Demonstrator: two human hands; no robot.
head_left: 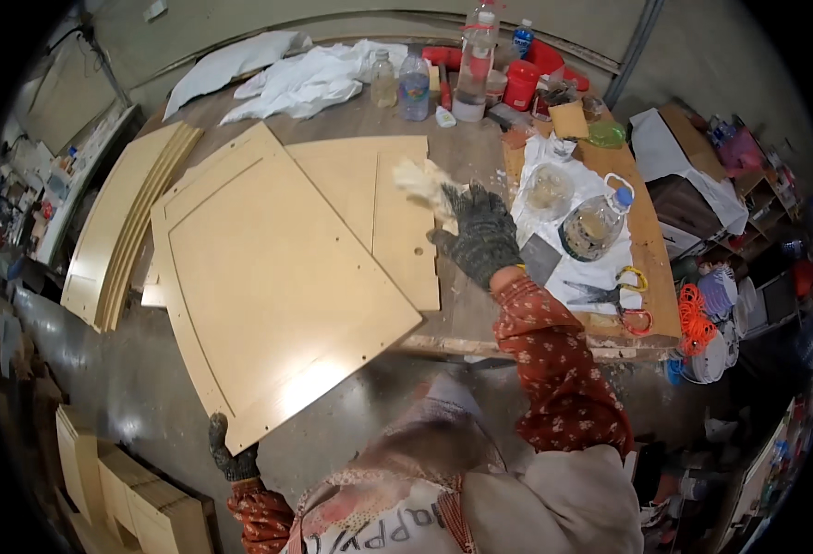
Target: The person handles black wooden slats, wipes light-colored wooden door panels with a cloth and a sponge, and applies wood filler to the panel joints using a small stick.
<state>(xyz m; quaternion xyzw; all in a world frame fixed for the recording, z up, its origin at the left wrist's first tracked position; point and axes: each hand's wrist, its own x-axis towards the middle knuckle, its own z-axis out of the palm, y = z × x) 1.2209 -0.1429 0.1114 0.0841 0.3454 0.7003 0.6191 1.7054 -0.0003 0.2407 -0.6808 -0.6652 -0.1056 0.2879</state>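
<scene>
My left hand (pixel 232 449), in a dark grey knitted glove, grips the near corner of a pale wooden panel (pixel 277 277) with a routed groove and small drilled holes. The panel lies at a slant over a second pale panel (pixel 408 222) on the workbench, its near corner reaching past the bench edge. My right hand (pixel 480 231), gloved alike, is over the bench right of the panels. A crumpled cream-coloured cloth (pixel 420 181) is at its fingers, apparently held in them. Beside this hand lies a dark grey flat square (pixel 540 258), perhaps sandpaper.
Curved pale panels (pixel 129 226) are stacked at the left. On the right, scissors (pixel 610 297), a jug (pixel 593 226) and a clear tub (pixel 549 191) rest on white sheeting. Bottles (pixel 414 88) and white cloth (pixel 309 83) line the back. More wooden pieces (pixel 139 494) stand at lower left.
</scene>
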